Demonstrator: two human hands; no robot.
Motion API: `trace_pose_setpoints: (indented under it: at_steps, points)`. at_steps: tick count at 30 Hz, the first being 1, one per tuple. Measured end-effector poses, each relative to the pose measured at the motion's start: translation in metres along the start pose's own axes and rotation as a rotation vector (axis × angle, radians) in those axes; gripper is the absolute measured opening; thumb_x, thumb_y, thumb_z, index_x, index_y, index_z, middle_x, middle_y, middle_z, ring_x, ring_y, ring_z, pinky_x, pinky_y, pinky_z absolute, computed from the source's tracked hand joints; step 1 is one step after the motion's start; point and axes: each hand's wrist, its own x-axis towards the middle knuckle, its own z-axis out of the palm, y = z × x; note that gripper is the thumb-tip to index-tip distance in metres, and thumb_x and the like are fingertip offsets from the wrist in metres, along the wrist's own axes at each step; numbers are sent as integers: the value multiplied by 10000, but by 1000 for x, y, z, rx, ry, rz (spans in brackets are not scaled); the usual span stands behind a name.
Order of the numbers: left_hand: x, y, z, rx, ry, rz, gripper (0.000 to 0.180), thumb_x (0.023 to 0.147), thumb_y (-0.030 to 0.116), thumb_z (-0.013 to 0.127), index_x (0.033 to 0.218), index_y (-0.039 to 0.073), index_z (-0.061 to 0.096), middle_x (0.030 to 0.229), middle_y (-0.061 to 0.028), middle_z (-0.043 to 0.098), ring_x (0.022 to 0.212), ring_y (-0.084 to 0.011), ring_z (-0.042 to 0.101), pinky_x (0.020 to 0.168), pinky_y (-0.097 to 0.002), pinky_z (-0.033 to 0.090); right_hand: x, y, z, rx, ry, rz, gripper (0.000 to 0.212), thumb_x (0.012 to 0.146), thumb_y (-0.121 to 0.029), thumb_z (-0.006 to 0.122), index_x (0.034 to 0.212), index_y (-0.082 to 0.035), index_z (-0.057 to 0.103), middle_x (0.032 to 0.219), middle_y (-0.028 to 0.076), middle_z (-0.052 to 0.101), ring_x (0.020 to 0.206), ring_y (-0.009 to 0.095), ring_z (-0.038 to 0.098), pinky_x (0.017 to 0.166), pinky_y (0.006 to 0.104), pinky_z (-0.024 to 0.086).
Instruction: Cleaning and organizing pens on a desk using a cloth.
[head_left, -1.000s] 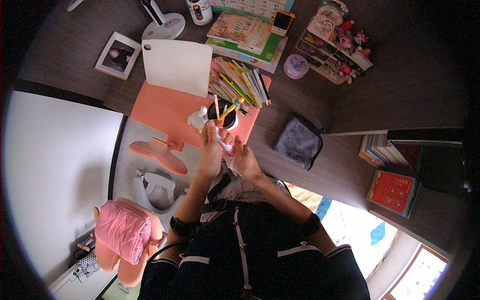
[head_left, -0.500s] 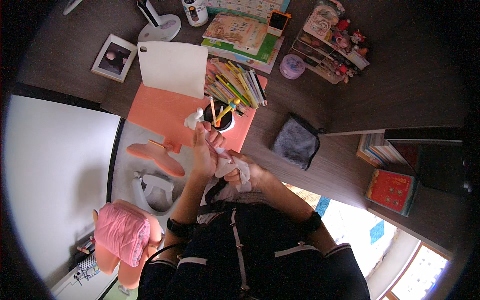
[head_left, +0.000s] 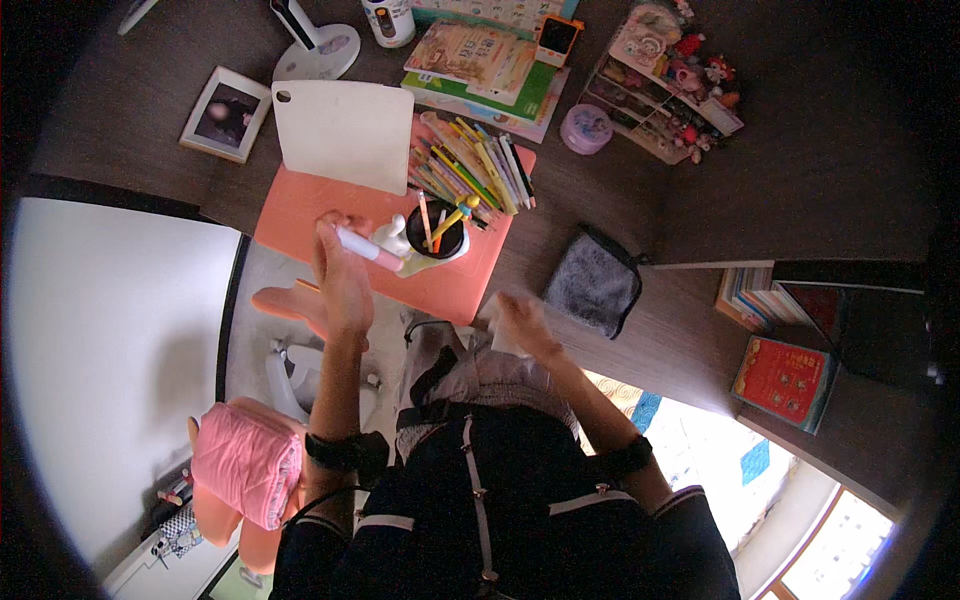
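My left hand (head_left: 343, 278) is closed around a thick white-and-pink marker (head_left: 370, 249), held over the pink desk mat (head_left: 320, 205). The marker's pink end points toward a white pen holder (head_left: 440, 262) with a dark round opening, which has a white figure (head_left: 392, 235) on its side. A pencil and a yellow figure-topped pen (head_left: 450, 222) stand in the holder among a few others. My right hand (head_left: 525, 325), slightly blurred, grips a crumpled white tissue (head_left: 507, 340) by the desk's front edge.
Many pens and pencils (head_left: 470, 165) lie in a pile behind the holder. A white tablet-shaped panel (head_left: 343, 135) stands at the mat's back left. A grey fuzzy pouch (head_left: 594, 282) lies to the right. Books (head_left: 480, 65) are stacked behind; a pink chair (head_left: 250, 465) is at lower left.
My hands have come apart. The left moved left with the marker, and the right moved right with the tissue, which had been wrapped about the marker.
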Motion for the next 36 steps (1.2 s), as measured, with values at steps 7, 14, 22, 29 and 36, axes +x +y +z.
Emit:
trace_pose_setpoints:
  at_steps: [7, 14, 22, 29, 36]
  points:
    - [19, -1, 1, 392, -197, 63, 274, 890, 300, 310, 932, 73, 457, 895, -15, 487, 804, -74, 424, 710, -223, 324, 30, 23, -44, 105, 150, 520, 252, 742, -139, 508, 954, -7, 481, 907, 167, 534, 742, 333, 540, 648, 388, 436]
    - [25, -22, -3, 437, -279, 54, 220, 860, 231, 424, 922, 38, 510, 829, 8, 538, 720, -36, 455, 587, -178, 341, 98, -15, -93, 516, 213, 255, 369, 685, -106, 611, 1012, -8, 469, 942, 147, 538, 710, 208, 570, 583, 293, 453]
    - [23, -13, 0, 454, -295, 39, 178, 844, 161, 448, 942, 26, 509, 751, -23, 565, 618, -68, 532, 568, -188, 356, 157, -20, -79, 608, 36, 206, 329, 697, -101, 630, 976, 8, 493, 802, 75, 577, 650, 116, 547, 566, 232, 438]
    - [26, -11, -4, 416, -394, -135, 202, 832, 180, 476, 972, 37, 506, 894, -17, 524, 772, -88, 505, 648, -223, 417, 184, -35, -74, 638, 62, 47, 275, 715, -165, 612, 926, -7, 532, 729, 115, 577, 606, 174, 556, 564, 281, 440]
    - [33, -40, -8, 456, -439, 48, 157, 808, 107, 508, 916, -5, 524, 709, -38, 548, 587, -114, 569, 559, -194, 426, 187, -28, -65, 665, -45, -25, 294, 734, -173, 562, 979, -22, 504, 732, 138, 577, 647, 229, 568, 611, 325, 440]
